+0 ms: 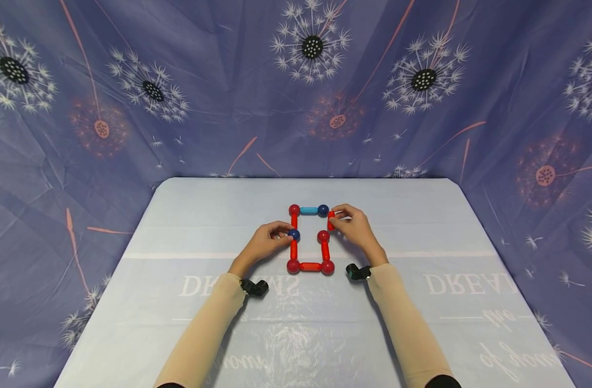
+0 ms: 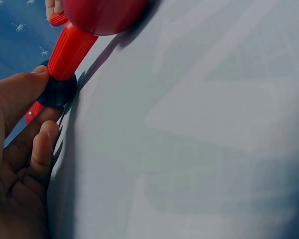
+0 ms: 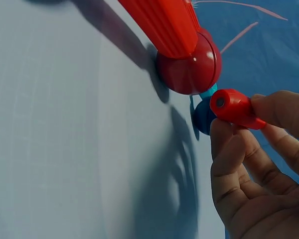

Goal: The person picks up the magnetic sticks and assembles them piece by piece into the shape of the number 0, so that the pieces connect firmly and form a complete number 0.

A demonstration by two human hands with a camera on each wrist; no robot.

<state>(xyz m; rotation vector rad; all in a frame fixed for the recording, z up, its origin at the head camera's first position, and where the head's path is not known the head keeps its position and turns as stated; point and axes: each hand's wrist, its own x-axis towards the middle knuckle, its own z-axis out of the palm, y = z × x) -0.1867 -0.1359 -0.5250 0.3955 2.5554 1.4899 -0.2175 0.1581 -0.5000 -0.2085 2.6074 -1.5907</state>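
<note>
left hand (image 1: 266, 243): bare | right hand (image 1: 355, 226): bare | small black cameras are strapped at both wrists | dark sleeve edges are seen near elbows

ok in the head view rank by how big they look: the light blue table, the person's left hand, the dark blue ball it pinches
1. light blue table
2. left hand
3. dark blue ball, clearly smallest

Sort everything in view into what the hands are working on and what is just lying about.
In work: left hand pinching the blue ball; right hand holding the loose red rod; rod-and-ball frame.
Lying about: table cover; dandelion backdrop.
</note>
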